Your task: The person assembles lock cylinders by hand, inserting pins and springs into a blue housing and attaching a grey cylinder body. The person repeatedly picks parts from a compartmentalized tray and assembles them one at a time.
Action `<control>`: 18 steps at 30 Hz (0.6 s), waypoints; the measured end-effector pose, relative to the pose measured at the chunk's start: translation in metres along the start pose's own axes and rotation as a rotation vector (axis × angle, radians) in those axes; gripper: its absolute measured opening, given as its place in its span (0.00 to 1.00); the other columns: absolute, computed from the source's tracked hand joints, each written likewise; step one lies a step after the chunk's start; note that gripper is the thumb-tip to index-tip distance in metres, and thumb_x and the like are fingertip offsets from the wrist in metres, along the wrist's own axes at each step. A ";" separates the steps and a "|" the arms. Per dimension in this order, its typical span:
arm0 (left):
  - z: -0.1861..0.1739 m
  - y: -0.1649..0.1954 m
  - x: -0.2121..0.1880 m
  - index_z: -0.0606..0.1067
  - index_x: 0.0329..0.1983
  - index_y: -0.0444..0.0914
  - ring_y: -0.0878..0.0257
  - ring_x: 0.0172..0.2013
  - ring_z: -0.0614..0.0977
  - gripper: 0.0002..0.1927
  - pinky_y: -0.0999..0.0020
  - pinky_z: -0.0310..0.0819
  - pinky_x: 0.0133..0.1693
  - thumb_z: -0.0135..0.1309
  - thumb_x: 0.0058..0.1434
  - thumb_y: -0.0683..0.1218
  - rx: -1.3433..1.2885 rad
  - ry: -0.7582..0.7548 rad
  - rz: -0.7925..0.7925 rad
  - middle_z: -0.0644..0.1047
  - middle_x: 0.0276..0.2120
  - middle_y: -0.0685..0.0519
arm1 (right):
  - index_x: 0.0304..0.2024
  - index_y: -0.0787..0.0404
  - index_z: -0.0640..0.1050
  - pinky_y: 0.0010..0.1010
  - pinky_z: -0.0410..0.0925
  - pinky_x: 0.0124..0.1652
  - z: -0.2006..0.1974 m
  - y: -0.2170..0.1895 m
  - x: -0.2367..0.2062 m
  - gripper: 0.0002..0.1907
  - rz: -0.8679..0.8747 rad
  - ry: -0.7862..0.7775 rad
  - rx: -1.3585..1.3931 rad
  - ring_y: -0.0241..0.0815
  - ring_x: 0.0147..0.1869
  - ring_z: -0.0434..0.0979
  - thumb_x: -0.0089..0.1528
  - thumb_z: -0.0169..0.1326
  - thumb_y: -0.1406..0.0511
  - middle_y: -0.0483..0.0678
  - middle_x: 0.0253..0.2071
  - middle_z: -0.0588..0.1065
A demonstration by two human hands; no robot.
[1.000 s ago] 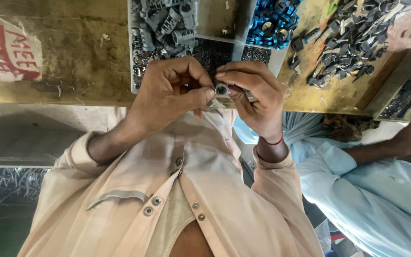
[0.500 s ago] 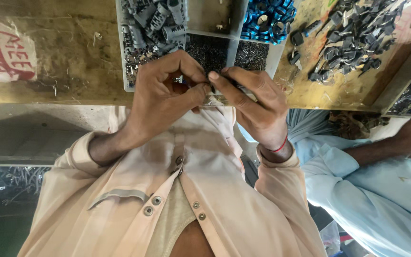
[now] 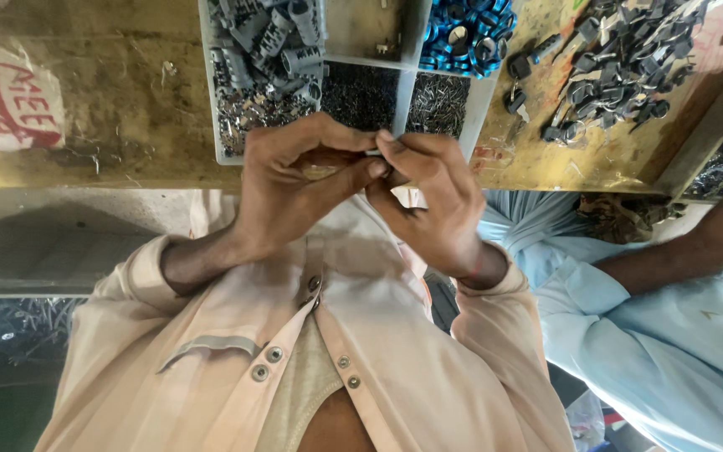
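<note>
Pinching a small metal part (image 3: 373, 153) between them, the left hand (image 3: 294, 188) and right hand (image 3: 428, 201) meet at the centre of the frame, both clenched on it. Only a pale sliver of the part shows between the fingertips (image 3: 376, 166); its long axis seems to run left to right across the frame, though its shape is too hidden to tell.

Just above the hands sits a divided plastic tray (image 3: 211, 100) with grey cylindrical pieces (image 3: 274, 38), fine dark pins (image 3: 361, 96) and blue caps (image 3: 462, 33). The wooden bench (image 3: 110, 100) has its near edge just under the knuckles. Loose dark clips (image 3: 621, 59) lie at upper right. Another person's arm (image 3: 696, 243) reaches in from the right.
</note>
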State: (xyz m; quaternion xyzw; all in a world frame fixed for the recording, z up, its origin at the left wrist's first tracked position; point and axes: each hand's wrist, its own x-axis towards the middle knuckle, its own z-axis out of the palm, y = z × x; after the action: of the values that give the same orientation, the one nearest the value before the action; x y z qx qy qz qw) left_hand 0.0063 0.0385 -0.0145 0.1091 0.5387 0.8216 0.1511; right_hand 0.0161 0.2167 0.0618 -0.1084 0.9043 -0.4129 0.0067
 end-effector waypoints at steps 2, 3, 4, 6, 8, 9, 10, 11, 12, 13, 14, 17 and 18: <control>-0.006 -0.001 0.000 0.78 0.49 0.32 0.59 0.47 0.87 0.08 0.66 0.87 0.50 0.63 0.67 0.34 0.138 -0.022 0.080 0.83 0.46 0.43 | 0.51 0.64 0.77 0.26 0.78 0.42 -0.018 0.011 0.009 0.17 0.095 -0.200 0.323 0.40 0.44 0.83 0.61 0.65 0.73 0.50 0.50 0.73; -0.008 0.000 -0.002 0.79 0.47 0.32 0.59 0.47 0.87 0.08 0.67 0.88 0.50 0.63 0.67 0.35 0.203 -0.031 0.114 0.82 0.46 0.43 | 0.47 0.63 0.78 0.27 0.76 0.41 -0.025 0.018 0.011 0.11 0.074 -0.109 0.112 0.40 0.42 0.83 0.64 0.65 0.74 0.49 0.46 0.75; -0.009 0.000 -0.002 0.79 0.48 0.32 0.59 0.47 0.87 0.08 0.67 0.88 0.50 0.63 0.67 0.34 0.201 -0.040 0.119 0.82 0.47 0.43 | 0.43 0.63 0.79 0.28 0.74 0.39 -0.030 0.026 0.015 0.07 0.049 -0.017 -0.099 0.40 0.41 0.82 0.67 0.65 0.75 0.48 0.42 0.76; -0.011 0.000 -0.001 0.79 0.48 0.32 0.59 0.47 0.87 0.07 0.68 0.88 0.49 0.62 0.68 0.33 0.202 -0.061 0.149 0.82 0.48 0.43 | 0.38 0.65 0.81 0.31 0.69 0.35 -0.032 0.047 0.025 0.06 -0.011 0.109 -0.374 0.42 0.35 0.79 0.68 0.66 0.74 0.49 0.36 0.77; -0.010 -0.001 0.000 0.79 0.47 0.32 0.58 0.46 0.88 0.08 0.68 0.86 0.47 0.62 0.67 0.32 0.198 -0.100 0.221 0.83 0.47 0.44 | 0.38 0.68 0.82 0.35 0.64 0.28 -0.027 0.066 0.035 0.07 -0.044 0.158 -0.496 0.46 0.28 0.74 0.65 0.68 0.71 0.54 0.31 0.75; -0.009 -0.004 0.002 0.80 0.46 0.32 0.58 0.46 0.88 0.08 0.68 0.85 0.46 0.61 0.66 0.31 0.198 -0.120 0.266 0.83 0.47 0.45 | 0.38 0.68 0.81 0.37 0.64 0.30 -0.027 0.073 0.037 0.07 -0.035 0.173 -0.491 0.46 0.29 0.74 0.67 0.67 0.71 0.53 0.31 0.74; -0.010 -0.006 0.004 0.80 0.45 0.33 0.58 0.46 0.88 0.08 0.69 0.86 0.47 0.62 0.66 0.32 0.222 -0.138 0.272 0.83 0.47 0.45 | 0.38 0.67 0.80 0.38 0.63 0.31 -0.027 0.078 0.039 0.07 -0.034 0.185 -0.483 0.47 0.30 0.73 0.68 0.67 0.70 0.53 0.31 0.74; -0.010 -0.007 0.003 0.79 0.45 0.33 0.58 0.46 0.88 0.08 0.69 0.87 0.47 0.62 0.65 0.32 0.249 -0.150 0.271 0.83 0.46 0.45 | 0.38 0.66 0.80 0.39 0.62 0.32 -0.027 0.081 0.040 0.08 -0.032 0.191 -0.468 0.47 0.31 0.73 0.69 0.66 0.70 0.52 0.32 0.73; -0.010 -0.008 0.002 0.79 0.44 0.33 0.58 0.46 0.88 0.08 0.69 0.88 0.47 0.62 0.64 0.32 0.275 -0.161 0.259 0.83 0.46 0.46 | 0.39 0.67 0.79 0.37 0.63 0.33 -0.027 0.083 0.040 0.08 -0.029 0.198 -0.433 0.45 0.31 0.73 0.72 0.64 0.71 0.52 0.33 0.74; -0.010 -0.009 0.000 0.79 0.44 0.33 0.58 0.47 0.87 0.08 0.69 0.88 0.47 0.62 0.64 0.31 0.290 -0.166 0.261 0.83 0.47 0.45 | 0.40 0.68 0.77 0.35 0.64 0.33 -0.029 0.083 0.039 0.09 -0.024 0.207 -0.398 0.44 0.32 0.72 0.74 0.63 0.72 0.52 0.33 0.74; -0.010 -0.011 0.001 0.78 0.44 0.33 0.57 0.47 0.87 0.08 0.68 0.88 0.47 0.61 0.64 0.31 0.307 -0.177 0.267 0.82 0.47 0.45 | 0.41 0.68 0.76 0.32 0.64 0.33 -0.031 0.081 0.037 0.08 0.048 0.194 -0.252 0.41 0.31 0.72 0.75 0.59 0.72 0.51 0.33 0.74; -0.008 -0.015 0.003 0.78 0.46 0.33 0.54 0.49 0.85 0.09 0.66 0.87 0.48 0.61 0.64 0.32 0.538 -0.198 0.403 0.81 0.49 0.42 | 0.44 0.66 0.73 0.23 0.65 0.30 -0.038 0.069 0.024 0.05 0.397 0.102 0.410 0.31 0.27 0.71 0.75 0.46 0.72 0.45 0.30 0.74; -0.007 -0.015 0.004 0.79 0.47 0.33 0.53 0.49 0.85 0.10 0.66 0.87 0.48 0.61 0.63 0.33 0.648 -0.198 0.469 0.80 0.49 0.42 | 0.44 0.66 0.72 0.23 0.68 0.31 -0.037 0.063 0.018 0.04 0.390 0.018 0.455 0.32 0.30 0.74 0.74 0.46 0.73 0.46 0.35 0.75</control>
State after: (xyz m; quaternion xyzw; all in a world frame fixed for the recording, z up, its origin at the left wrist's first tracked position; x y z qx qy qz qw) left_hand 0.0023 0.0400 -0.0307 0.3494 0.7131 0.6070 -0.0311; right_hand -0.0177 0.2809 0.0408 0.0751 0.7924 -0.5967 0.1021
